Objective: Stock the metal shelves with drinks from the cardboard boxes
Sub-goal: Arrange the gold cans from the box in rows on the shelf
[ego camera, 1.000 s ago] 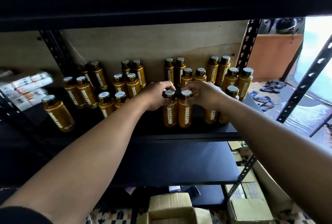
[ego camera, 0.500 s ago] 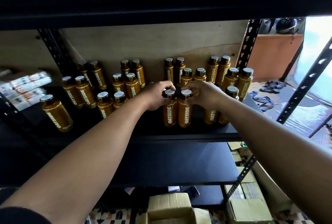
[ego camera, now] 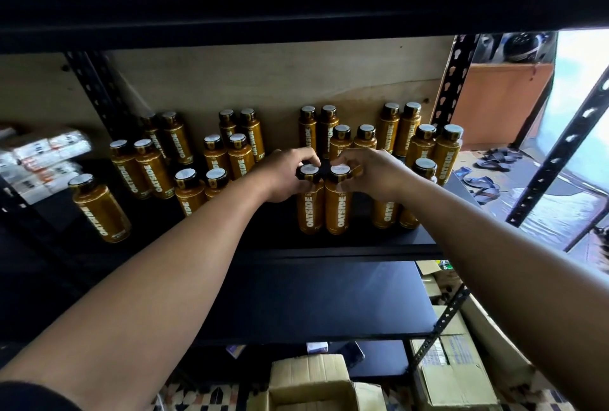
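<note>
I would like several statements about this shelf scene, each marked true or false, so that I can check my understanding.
1. The left hand and the right hand each curl their fingers on one bottle's cap. True.
2. The two held bottles lie on their sides. False: the left bottle and the right bottle stand upright, side by side, on the shelf.
3. The bottle labels read OATSIDE. True.
4. The bottle at the far left touches its neighbours. False: that lone bottle stands apart.
5. Cardboard boxes sit on the top shelf. False: a cardboard box is below the shelves.
</note>
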